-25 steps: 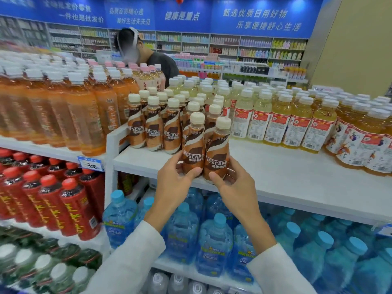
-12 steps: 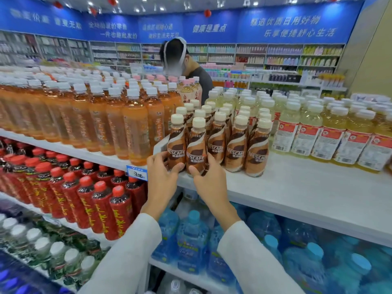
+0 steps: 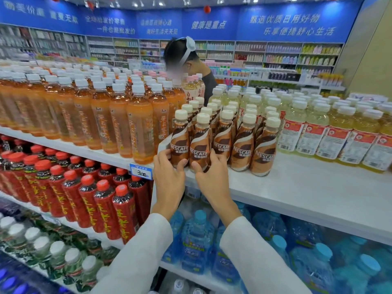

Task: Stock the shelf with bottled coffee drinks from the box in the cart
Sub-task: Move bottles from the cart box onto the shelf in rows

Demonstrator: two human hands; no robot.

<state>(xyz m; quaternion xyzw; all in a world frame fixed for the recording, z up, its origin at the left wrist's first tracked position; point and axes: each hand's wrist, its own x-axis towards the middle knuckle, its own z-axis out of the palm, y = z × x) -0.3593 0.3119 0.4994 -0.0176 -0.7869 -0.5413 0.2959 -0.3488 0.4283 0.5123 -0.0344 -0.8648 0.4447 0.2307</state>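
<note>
Left hand (image 3: 168,175) wraps the leftmost coffee bottle (image 3: 179,143), standing at the shelf's (image 3: 297,187) front left corner. Right hand (image 3: 209,177) grips the second coffee bottle (image 3: 200,147) just beside it. 5 coffee bottles line the front edge, more behind. 1 price tag (image 3: 141,171) sits left.

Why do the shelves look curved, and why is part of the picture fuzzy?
Head view: the wide-angle lens bows the shelf edge and ceiling banners; the far left shelving is smeared, the coffee bottles and both hands, left hand and right hand, stay sharp; lighting is even, with hardly any shadows.
</note>
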